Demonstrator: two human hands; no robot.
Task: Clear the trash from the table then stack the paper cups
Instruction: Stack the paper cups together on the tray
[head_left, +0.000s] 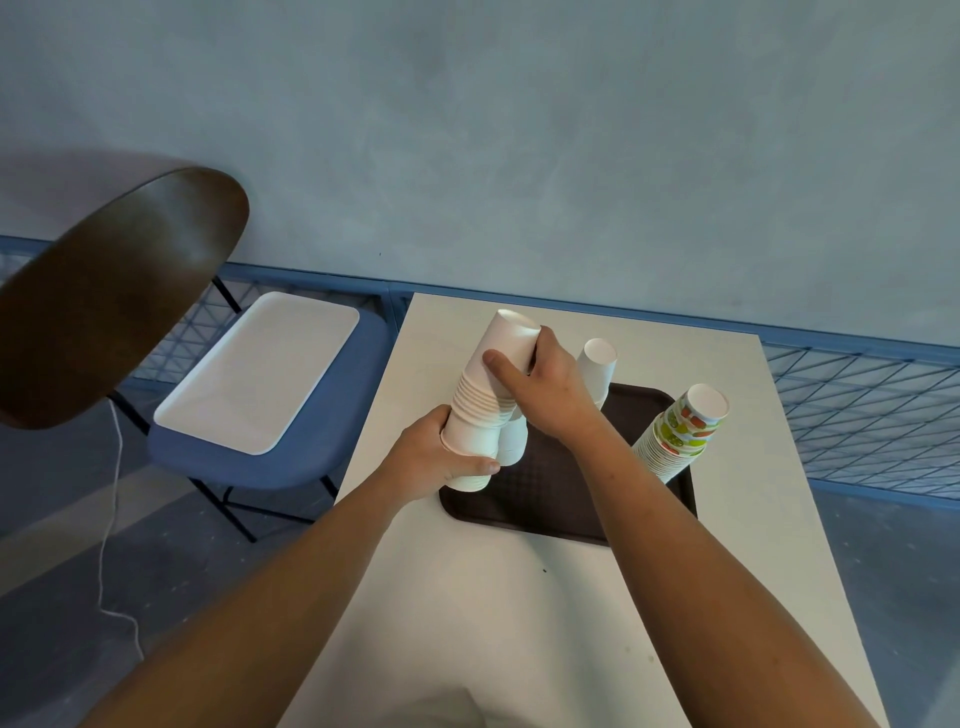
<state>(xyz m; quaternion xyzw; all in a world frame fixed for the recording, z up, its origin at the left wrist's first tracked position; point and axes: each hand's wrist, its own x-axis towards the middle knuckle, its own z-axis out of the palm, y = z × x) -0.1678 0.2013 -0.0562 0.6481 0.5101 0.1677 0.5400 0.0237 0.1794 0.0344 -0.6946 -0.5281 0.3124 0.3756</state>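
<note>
A tall stack of upturned white paper cups (480, 395) is held tilted above the left end of the dark brown tray (561, 499). My left hand (441, 457) grips the stack's lower end. My right hand (540, 384) grips its upper part, thumb across the front. Another short white cup stack (514, 439) shows just behind the held one. A separate white cup stack (597, 369) stands at the tray's far side. At the tray's right end leans a stack of fruit-patterned cups (680, 436).
The tray lies on a white table (519, 597) against a blue-grey wall. To the left stands a blue chair (270, 457) with a white tray (260, 374) on its seat. A dark wooden chair back (114, 296) looms at the far left. Blue wire fencing (862, 415) runs behind.
</note>
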